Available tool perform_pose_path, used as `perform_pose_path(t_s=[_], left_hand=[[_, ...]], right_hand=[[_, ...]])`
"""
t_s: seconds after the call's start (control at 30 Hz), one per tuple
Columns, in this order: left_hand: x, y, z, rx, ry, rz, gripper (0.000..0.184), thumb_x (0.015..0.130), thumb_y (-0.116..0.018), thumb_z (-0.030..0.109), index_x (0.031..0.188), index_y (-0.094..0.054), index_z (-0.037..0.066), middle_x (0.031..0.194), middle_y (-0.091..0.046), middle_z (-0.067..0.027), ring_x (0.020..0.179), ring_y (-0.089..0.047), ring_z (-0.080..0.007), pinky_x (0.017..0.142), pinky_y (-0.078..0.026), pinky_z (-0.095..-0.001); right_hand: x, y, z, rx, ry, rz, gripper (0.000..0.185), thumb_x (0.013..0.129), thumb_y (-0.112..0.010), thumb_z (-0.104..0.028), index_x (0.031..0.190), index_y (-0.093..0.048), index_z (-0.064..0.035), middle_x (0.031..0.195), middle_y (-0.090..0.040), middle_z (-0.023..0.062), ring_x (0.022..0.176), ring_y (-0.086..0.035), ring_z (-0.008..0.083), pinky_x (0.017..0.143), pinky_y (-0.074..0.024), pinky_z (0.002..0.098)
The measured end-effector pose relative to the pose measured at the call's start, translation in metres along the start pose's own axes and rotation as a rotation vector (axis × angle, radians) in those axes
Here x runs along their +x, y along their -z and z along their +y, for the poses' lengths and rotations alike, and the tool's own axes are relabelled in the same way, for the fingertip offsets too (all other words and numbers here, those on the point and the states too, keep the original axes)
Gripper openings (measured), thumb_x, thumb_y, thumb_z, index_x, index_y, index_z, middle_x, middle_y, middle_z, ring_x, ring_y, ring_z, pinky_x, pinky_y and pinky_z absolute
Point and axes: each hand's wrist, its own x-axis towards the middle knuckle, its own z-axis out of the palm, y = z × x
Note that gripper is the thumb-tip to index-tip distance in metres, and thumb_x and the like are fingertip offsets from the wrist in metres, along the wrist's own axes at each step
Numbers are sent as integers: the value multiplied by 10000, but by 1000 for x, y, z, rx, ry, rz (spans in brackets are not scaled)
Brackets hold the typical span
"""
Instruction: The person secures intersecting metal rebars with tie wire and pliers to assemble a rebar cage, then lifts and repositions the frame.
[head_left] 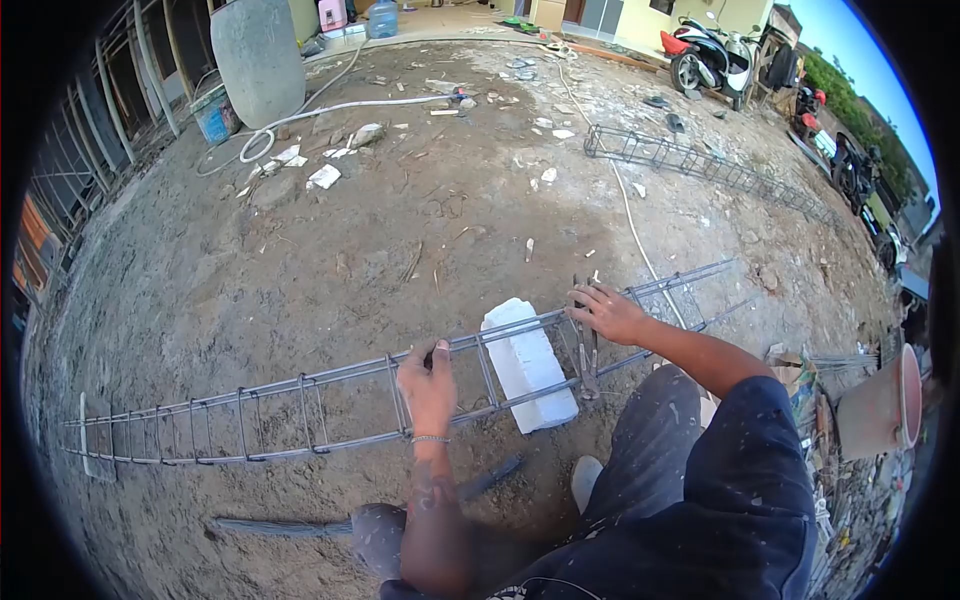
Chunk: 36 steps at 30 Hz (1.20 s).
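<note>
A long steel rebar cage (271, 421) with square stirrups lies across in front of me, its right part over a white block (527, 368). My left hand (428, 385) is closed at the cage's upper bar, left of the block, thumb and fingers bent round the bar. My right hand (608, 312) is over the cage to the right of the block, its fingers curled at the handles of a pair of pincers (587, 370). The pincers point down toward me, with their head near the lower bar. My palm partly hides the handles.
A bundle of tie wire (285, 527) lies on the dirt near my knee. Another rebar cage (700, 163) rests farther off at right. A hose (340, 107), a grey barrel (258, 60), a bucket (878, 408) and a parked scooter (712, 62) stand or lie around.
</note>
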Motion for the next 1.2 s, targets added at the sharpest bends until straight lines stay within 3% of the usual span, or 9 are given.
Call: perform_pose_path(t_s=[0.2,0.27,0.63,0.8,0.87,0.97,1.0,1.07,1.2], left_hand=[[-7,-5,33,-188,-80,-9,237,785,-588,189,877,-633,-24,676,-622,-138,597,-585,-190,586,-446,-313],[-3,-4,31,-167,-108,46,225,800,-571,164,905,-614,-29,648,-616,-88,593,-570,-130,567,-437,-269],[6,13,33,-276,-49,91,255,773,-601,224,861,-646,-11,700,-635,-118,664,-605,-177,652,-469,-294],[14,25,38,-381,-29,127,260,775,-608,215,862,-644,-27,682,-627,-101,631,-577,-150,621,-456,-281],[14,30,37,-418,-23,170,255,779,-607,198,857,-641,-42,669,-620,-91,602,-554,-136,594,-446,-274],[16,41,43,-436,-11,180,236,777,-602,188,839,-643,-35,700,-634,-139,622,-597,-181,609,-459,-287],[17,43,43,-438,-5,165,229,775,-604,177,841,-642,-39,700,-636,-135,619,-593,-170,605,-457,-279],[18,47,38,-423,34,125,223,772,-605,166,843,-641,-42,700,-637,-130,616,-590,-159,602,-456,-272],[17,58,26,-363,39,118,218,772,-613,154,840,-639,-52,684,-616,-85,600,-541,-109,573,-428,-244]], right_hand=[[13,12,-15,-148,109,-21,315,735,-565,-212,1046,-535,-174,1141,-479,177,1136,-422,319,978,-311,457],[13,10,-10,-171,133,-29,223,727,-571,-257,931,-577,-168,1039,-507,169,1087,-448,314,965,-311,482],[19,29,4,-259,253,-275,284,777,-523,-266,1053,-559,-213,1059,-502,122,1020,-494,272,878,-360,491],[-2,60,2,-417,194,-264,188,800,-480,-229,944,-598,-203,801,-555,39,917,-542,217,923,-325,510],[-6,102,-1,-362,37,-214,82,774,-505,-183,817,-567,-151,683,-546,40,738,-580,211,929,-305,528],[5,147,-26,5,-322,-212,156,778,-546,-191,897,-577,-94,775,-599,111,747,-598,302,647,-462,414],[14,161,-42,117,-385,-250,189,837,-521,-203,936,-572,-51,774,-606,121,729,-612,252,620,-469,377],[25,171,-69,750,-674,-386,242,893,-483,-229,936,-555,-2,758,-598,99,698,-604,183,627,-471,325],[42,168,-134,1295,-729,-354,302,923,-445,-243,1032,-520,28,784,-586,78,724,-589,154,688,-464,300]])
